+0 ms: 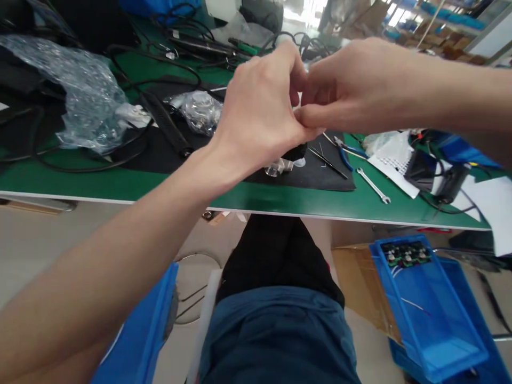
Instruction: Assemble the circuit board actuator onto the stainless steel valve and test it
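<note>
Above the bench mat [328,178], my left hand [260,106] curls around something mostly hidden behind it. A black part [296,153] shows just under its palm edge, beside a shiny metal fitting [278,168]. Fingers of my right hand [340,90] are pinched together and meet the left fingers; what they hold is too hidden to name. To the right of the hands lie a pair of blue-handled pliers [344,154], a thin dark tool [328,162] and a wrench [374,185].
Bubble wrap [88,90], a black-handled tool [166,122] and a clear plastic bag [201,111] lie left. Black cables tangle at the back. White papers [496,208] overhang the front edge at right. Below stands a blue bin [444,314] with circuit boards [406,255].
</note>
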`<state>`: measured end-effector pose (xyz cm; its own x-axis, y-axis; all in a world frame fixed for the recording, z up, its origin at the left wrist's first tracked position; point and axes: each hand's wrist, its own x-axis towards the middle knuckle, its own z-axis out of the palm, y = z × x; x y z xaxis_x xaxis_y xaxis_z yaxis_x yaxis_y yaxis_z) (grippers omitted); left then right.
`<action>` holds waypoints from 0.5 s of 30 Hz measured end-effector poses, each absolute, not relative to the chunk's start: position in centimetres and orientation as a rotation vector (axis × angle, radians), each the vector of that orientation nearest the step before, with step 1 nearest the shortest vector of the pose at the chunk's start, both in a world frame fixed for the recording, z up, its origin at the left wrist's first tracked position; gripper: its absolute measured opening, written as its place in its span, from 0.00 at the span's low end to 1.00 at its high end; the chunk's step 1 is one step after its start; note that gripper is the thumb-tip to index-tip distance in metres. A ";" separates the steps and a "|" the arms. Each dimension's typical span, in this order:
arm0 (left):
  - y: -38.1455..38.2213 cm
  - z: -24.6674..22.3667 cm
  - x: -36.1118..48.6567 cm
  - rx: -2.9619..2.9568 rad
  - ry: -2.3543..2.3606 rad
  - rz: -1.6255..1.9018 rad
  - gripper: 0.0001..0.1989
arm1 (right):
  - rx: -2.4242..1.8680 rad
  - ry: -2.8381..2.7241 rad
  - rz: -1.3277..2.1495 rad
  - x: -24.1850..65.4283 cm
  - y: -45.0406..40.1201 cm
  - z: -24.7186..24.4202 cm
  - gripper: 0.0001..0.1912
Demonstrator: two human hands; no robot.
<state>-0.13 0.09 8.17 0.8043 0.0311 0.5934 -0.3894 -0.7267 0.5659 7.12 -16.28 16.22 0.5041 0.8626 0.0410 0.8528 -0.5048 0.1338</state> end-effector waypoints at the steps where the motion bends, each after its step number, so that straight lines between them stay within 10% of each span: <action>1: 0.3 8.5 0.0 2.289 -0.285 0.736 0.18 | 2.634 1.506 0.126 7.5 -16.2 16.4 0.16; 15: 1.6 11.5 -0.1 2.441 -0.489 0.377 0.13 | 2.675 0.959 0.137 8.2 -13.8 15.2 0.38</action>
